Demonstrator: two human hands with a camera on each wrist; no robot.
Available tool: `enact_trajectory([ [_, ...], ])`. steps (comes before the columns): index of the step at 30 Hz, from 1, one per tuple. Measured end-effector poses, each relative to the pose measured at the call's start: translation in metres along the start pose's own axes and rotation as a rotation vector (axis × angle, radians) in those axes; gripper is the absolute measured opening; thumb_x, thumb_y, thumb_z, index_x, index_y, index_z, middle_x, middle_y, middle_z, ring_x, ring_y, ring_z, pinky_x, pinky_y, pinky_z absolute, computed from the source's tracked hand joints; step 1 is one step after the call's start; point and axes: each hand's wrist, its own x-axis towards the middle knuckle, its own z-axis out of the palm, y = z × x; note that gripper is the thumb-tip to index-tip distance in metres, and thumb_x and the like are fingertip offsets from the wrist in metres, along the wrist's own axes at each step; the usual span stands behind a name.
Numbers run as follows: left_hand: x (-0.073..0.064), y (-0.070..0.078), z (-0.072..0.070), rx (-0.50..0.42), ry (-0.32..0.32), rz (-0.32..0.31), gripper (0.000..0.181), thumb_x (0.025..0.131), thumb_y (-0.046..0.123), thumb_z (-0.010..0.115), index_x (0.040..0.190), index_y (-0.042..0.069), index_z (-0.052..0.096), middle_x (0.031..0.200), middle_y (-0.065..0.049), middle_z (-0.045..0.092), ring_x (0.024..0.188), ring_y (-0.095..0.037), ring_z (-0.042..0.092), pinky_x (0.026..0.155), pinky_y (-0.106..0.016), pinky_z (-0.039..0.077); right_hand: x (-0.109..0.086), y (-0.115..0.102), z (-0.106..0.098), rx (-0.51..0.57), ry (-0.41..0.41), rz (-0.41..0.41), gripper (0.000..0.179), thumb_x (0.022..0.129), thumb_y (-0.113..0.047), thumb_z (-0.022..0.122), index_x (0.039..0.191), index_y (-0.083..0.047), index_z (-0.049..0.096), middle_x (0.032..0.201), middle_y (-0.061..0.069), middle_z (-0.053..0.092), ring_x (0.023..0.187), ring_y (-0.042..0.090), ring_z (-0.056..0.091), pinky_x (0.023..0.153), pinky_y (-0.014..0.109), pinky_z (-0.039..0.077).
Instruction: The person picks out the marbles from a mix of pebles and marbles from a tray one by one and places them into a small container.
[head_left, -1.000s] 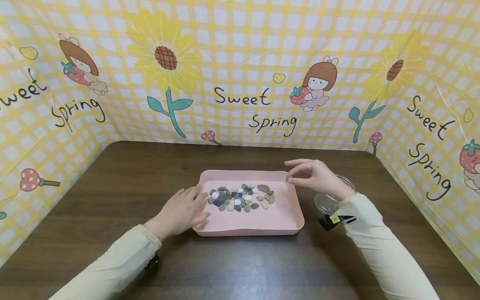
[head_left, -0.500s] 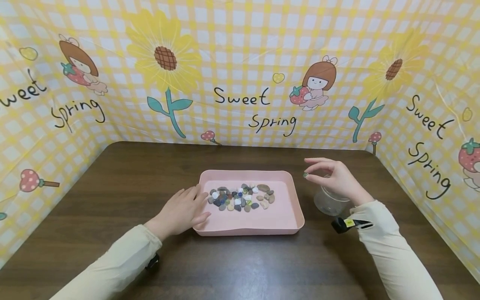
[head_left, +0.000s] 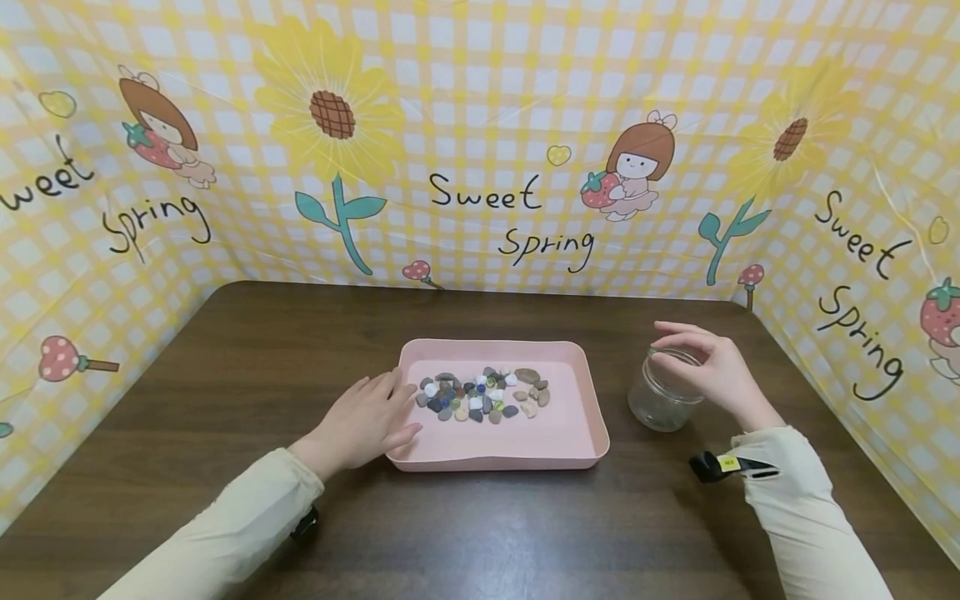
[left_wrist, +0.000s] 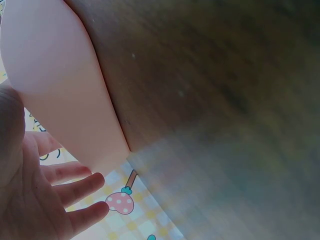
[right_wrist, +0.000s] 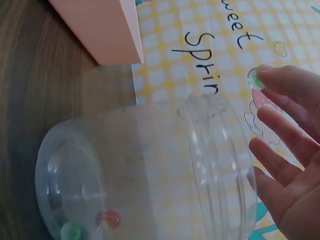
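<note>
My right hand (head_left: 712, 367) pinches a clear-and-green glass marble (right_wrist: 253, 78) between thumb and fingertip, above the mouth of a clear jar (head_left: 656, 408). The jar stands upright to the right of a pink tray (head_left: 558, 442). At the jar's bottom, the right wrist view shows a red marble (right_wrist: 111, 219) and a green marble (right_wrist: 72, 231). My left hand (head_left: 356, 425) rests at the tray's left rim, its fingers loosely spread. Pebbles (head_left: 528, 411) in grey, white and tan lie mixed with several glass marbles (head_left: 481, 389) in the tray.
The dark wooden table (head_left: 480, 533) carries the tray and jar. A yellow checked cloth (head_left: 480, 108) with printed flowers and figures walls off the back and both sides. Each wrist wears a black strap, the right one (head_left: 720, 467) with a yellow label.
My right hand has moved right with the marble, from beside the tray's far right corner to over the jar's mouth, uncovering the jar. My left hand and the tray have stayed put.
</note>
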Motion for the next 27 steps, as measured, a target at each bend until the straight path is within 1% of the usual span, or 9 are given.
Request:
enact_trajectory([
  [3, 0.0, 0.0, 0.0, 0.002, 0.002, 0.002, 0.058, 0.09, 0.046, 0.05, 0.129, 0.003, 0.052, 0.138, -0.026, 0.045, 0.126, -0.038, 0.046, 0.103, -0.054, 0.038, -0.004, 0.002, -0.002, 0.012, 0.024, 0.001, 0.018, 0.08, -0.005, 0.071, 0.096, 0.003, 0.068, 0.112, -0.034, 0.053, 0.105, -0.019, 0.051, 0.089, 0.002, 0.04],
  [9, -0.001, 0.001, -0.001, 0.006, 0.01, 0.004, 0.058, 0.09, 0.046, 0.05, 0.128, 0.003, 0.053, 0.137, -0.026, 0.045, 0.125, -0.038, 0.047, 0.103, -0.053, 0.038, -0.011, 0.007, -0.004, -0.002, 0.062, 0.028, 0.018, 0.081, -0.007, 0.07, 0.096, 0.004, 0.068, 0.109, -0.035, 0.052, 0.107, -0.02, 0.048, 0.09, -0.002, 0.036],
  [12, -0.001, 0.001, -0.001, 0.003, 0.006, 0.002, 0.058, 0.09, 0.046, 0.05, 0.128, 0.003, 0.052, 0.138, -0.026, 0.045, 0.125, -0.038, 0.047, 0.103, -0.054, 0.038, -0.013, 0.013, -0.005, -0.011, 0.081, 0.051, 0.019, 0.082, -0.008, 0.07, 0.096, 0.005, 0.067, 0.107, -0.037, 0.052, 0.104, -0.022, 0.048, 0.088, -0.002, 0.037],
  [19, 0.0, 0.0, 0.0, -0.006, 0.002, -0.001, 0.058, 0.09, 0.046, 0.051, 0.128, 0.003, 0.052, 0.138, -0.026, 0.044, 0.125, -0.039, 0.047, 0.103, -0.054, 0.037, -0.019, 0.021, -0.008, -0.033, 0.111, 0.122, 0.025, 0.084, -0.013, 0.068, 0.098, 0.008, 0.066, 0.102, -0.039, 0.05, 0.093, -0.022, 0.052, 0.082, 0.001, 0.043],
  [27, 0.0, 0.0, 0.001, -0.007, 0.004, -0.002, 0.058, 0.09, 0.046, 0.05, 0.129, 0.003, 0.052, 0.138, -0.026, 0.044, 0.125, -0.039, 0.047, 0.103, -0.054, 0.038, -0.019, 0.022, -0.01, -0.057, 0.119, 0.168, 0.027, 0.084, -0.015, 0.069, 0.099, 0.008, 0.067, 0.096, -0.042, 0.049, 0.09, -0.025, 0.05, 0.079, -0.001, 0.041],
])
